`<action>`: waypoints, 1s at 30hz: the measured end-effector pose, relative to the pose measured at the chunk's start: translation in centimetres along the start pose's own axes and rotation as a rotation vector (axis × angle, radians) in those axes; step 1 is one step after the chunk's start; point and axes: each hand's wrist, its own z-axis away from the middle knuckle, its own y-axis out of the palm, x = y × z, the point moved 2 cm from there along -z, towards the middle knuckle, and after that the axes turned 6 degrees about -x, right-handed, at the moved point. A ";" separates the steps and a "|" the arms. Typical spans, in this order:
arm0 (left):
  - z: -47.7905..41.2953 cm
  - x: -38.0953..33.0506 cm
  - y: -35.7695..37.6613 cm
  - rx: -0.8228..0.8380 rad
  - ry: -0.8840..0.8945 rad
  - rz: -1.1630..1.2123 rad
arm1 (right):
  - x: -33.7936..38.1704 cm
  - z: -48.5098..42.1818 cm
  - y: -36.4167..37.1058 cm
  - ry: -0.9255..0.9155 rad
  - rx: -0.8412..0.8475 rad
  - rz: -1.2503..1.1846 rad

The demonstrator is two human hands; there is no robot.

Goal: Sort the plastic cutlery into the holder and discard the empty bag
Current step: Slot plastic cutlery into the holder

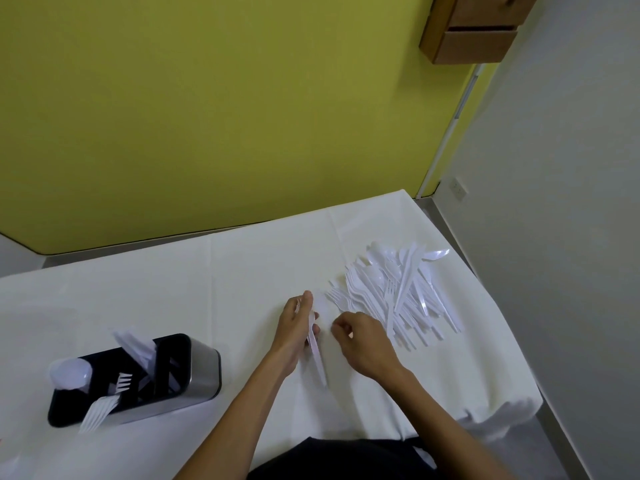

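A heap of white plastic cutlery (398, 289), with forks, spoons and knives mixed, lies on the right part of the table. My left hand (294, 323) grips a few white pieces (317, 351), their handles pointing toward me. My right hand (360, 337) hovers with curled fingers at the near-left edge of the heap; whether it pinches anything I cannot tell. The black and steel cutlery holder (204, 368) stands at the near left, with spoons, forks and knives sticking out of separate compartments. No bag is in view.
A white cloth covers the table (173, 306). The table's right edge drops to a grey floor beside a white wall. A yellow-green wall runs behind the table, and a wooden box (474, 29) hangs high at the right.
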 end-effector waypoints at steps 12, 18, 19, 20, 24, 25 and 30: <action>-0.1 0.3 0.1 -0.121 0.066 -0.019 | -1.9 -0.1 -1.2 0.085 -0.085 0.453; 0.3 -0.1 0.5 -0.065 0.030 0.018 | -1.3 -0.1 -1.5 0.031 -0.133 0.321; 0.3 -0.2 0.5 -0.052 0.032 -0.007 | -1.1 -0.1 -1.5 0.025 -0.128 0.279; 0.4 -0.2 0.5 -0.031 0.039 -0.030 | -0.9 -0.1 -1.4 0.016 -0.118 0.245; 0.7 -0.4 0.8 0.040 0.095 -0.037 | -0.2 0.1 -1.0 -0.033 -0.096 0.205; 0.8 -0.5 0.8 0.045 0.102 -0.029 | -0.2 0.1 -0.9 -0.046 -0.090 0.210; 0.3 -0.7 0.1 -0.038 0.080 0.016 | -0.3 0.7 -0.6 -0.029 -0.030 0.073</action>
